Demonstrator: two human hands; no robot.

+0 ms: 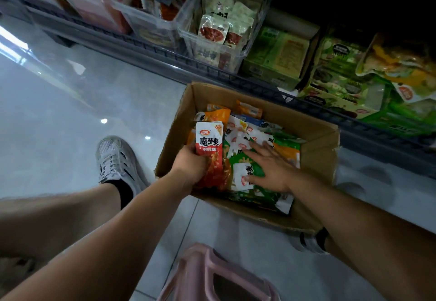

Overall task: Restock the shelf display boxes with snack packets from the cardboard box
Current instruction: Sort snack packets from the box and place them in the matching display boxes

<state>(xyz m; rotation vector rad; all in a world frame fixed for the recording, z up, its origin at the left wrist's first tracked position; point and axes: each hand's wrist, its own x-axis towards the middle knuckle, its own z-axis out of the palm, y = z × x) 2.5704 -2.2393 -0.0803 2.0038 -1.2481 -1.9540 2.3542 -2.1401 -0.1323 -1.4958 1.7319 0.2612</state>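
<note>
An open cardboard box [318, 149] stands on the floor below the shelf, filled with several snack packets in red, orange, green and white. My left hand [191, 164] grips a small stack of red-and-white packets [210, 145], held upright at the box's left side. My right hand [271, 166] lies flat with spread fingers on green-and-white packets [245, 173] in the middle of the box. On the shelf above, green display boxes [276, 57] and a clear bin [226, 24] hold more packets.
The low wire shelf [165, 53] runs diagonally across the top, with more clear bins [146, 17] of red snacks at the left. A pink plastic stool [217, 274] sits near the bottom edge. My shoe [118, 159] rests on the glossy tiled floor left of the box.
</note>
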